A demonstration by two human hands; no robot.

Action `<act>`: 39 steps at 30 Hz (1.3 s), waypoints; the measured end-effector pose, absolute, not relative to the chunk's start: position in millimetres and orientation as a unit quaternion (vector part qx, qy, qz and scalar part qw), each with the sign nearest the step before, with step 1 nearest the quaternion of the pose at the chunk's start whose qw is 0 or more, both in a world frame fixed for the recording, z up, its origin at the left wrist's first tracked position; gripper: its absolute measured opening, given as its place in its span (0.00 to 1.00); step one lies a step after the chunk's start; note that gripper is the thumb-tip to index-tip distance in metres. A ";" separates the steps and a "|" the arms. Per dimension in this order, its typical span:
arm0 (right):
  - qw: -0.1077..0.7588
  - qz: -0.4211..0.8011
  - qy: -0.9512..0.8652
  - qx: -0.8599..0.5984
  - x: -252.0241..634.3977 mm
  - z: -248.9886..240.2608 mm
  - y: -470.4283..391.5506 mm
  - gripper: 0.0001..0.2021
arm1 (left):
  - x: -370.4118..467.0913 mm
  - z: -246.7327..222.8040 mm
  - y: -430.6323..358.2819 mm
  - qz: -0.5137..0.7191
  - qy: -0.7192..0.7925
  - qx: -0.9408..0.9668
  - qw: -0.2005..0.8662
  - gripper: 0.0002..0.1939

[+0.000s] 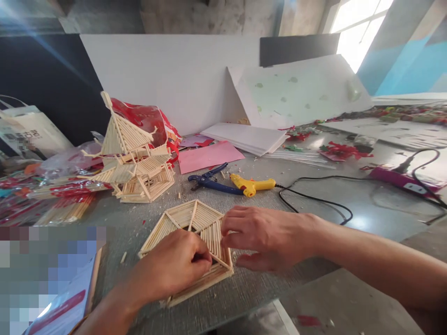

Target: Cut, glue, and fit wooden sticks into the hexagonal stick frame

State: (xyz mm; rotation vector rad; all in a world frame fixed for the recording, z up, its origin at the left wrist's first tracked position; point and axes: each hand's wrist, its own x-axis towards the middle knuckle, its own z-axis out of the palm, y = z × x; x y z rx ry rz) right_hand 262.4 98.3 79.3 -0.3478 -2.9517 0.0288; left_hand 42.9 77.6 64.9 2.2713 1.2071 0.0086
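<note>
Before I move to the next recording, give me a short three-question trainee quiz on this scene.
1. True or false: both hands rest on the flat six-sided stick panel.
2. What lies just right of the blue pliers? A) scissors B) yellow glue gun C) brush
3. What stands to the left behind the panel?

Key:
1. True: left hand and right hand touch it.
2. B, the glue gun.
3. A small stick tower.

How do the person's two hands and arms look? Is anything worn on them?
Both hands, the left hand and the right hand, are bare: no gloves, rings or watch can be seen. The forearms are uncovered as far as the picture shows, with no sleeve, cuff or bracelet in view.
</note>
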 end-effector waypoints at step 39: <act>0.084 0.101 -0.989 -0.067 250.1 67.8 101.2 0.04 | 7.5 82.6 100.0 0.200 0.642 0.740 0.012 0.17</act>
